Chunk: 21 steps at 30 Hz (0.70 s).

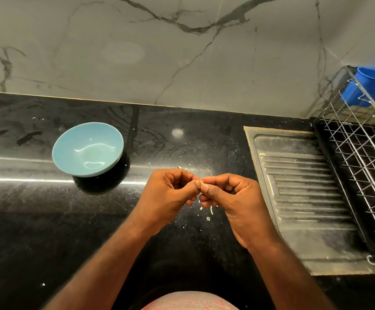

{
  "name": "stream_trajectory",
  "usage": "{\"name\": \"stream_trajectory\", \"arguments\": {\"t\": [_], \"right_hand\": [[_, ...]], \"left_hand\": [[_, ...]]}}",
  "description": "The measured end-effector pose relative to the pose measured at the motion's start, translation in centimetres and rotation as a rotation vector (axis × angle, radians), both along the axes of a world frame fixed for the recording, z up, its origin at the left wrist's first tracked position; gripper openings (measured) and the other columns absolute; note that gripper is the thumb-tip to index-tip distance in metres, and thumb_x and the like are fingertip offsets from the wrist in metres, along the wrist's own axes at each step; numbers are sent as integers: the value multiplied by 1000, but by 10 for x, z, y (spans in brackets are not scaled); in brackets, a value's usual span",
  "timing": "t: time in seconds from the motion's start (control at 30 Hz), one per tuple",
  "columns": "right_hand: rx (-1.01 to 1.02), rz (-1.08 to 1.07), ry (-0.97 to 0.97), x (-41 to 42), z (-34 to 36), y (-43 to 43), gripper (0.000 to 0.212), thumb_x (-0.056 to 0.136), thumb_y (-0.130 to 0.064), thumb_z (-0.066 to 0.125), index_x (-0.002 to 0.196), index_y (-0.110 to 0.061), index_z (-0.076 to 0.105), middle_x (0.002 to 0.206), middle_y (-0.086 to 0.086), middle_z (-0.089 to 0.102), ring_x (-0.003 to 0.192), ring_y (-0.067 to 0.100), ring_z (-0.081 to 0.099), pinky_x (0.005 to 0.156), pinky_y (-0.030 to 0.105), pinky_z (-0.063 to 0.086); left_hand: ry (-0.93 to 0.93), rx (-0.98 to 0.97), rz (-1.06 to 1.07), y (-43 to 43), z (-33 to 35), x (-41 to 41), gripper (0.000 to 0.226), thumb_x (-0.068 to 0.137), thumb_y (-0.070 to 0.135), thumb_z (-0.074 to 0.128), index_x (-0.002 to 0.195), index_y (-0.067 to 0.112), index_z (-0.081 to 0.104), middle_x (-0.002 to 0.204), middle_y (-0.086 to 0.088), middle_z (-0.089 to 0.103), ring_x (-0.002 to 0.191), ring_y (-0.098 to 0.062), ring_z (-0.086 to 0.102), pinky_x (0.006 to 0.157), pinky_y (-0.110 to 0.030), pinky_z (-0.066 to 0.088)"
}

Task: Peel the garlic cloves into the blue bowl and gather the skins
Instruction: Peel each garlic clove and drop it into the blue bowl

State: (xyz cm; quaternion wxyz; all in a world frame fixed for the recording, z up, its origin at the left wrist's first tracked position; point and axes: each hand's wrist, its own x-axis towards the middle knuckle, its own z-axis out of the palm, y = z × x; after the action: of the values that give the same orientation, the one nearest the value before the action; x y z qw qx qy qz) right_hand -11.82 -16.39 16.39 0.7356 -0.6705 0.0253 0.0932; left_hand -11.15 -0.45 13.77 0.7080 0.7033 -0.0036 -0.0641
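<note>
Hands: I'm pinching the garlic clove [201, 181] between left hand [171, 193] and right hand [231, 195], together.
Bowl: blue bowl [70, 135] sitting far-left, nearer my left.

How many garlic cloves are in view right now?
1 garlic clove, pinched between the left hand and right hand above the black counter, right of the blue bowl. The bowl holds none. Others may be hidden inside the curled fingers.
</note>
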Motion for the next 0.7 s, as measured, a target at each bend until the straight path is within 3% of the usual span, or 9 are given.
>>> {"name": "stream_trajectory", "arguments": {"t": [0.23,0.43,0.5,0.7], "right_hand": [[54,-19,26,0,-1,2,19,73,-13,74,90,-3,75,77,16,74,68,22,70,61,26,58],[146,-28,78,0,-4,0,18,78,-7,71,95,-3,73,80,16,73,71,22,69,63,25,57],[127,-19,74,0,-4,-1,18,76,-9,71,94,-4,74,80,16,73,71,22,69,63,25,57],[30,50,17,-1,5,-2,16,73,-11,74,88,-9,76,78,13,75,68,21,71,65,27,60]], "left_hand": [[-44,24,75,-8,1,-4,8,85,9,70,79,13,71,69,-2,71,59,-8,61,56,-18,50],[18,-83,41,-7,-1,-4,5,85,15,69,85,11,73,68,-2,70,61,-10,62,56,-20,49],[43,-105,10,-5,-1,-4,14,82,21,69,88,9,73,70,-4,70,62,-12,63,57,-21,50],[98,-148,-93,7,2,-1,19,83,15,69,92,-2,73,74,-12,71,66,-15,63,58,-21,51]]}}
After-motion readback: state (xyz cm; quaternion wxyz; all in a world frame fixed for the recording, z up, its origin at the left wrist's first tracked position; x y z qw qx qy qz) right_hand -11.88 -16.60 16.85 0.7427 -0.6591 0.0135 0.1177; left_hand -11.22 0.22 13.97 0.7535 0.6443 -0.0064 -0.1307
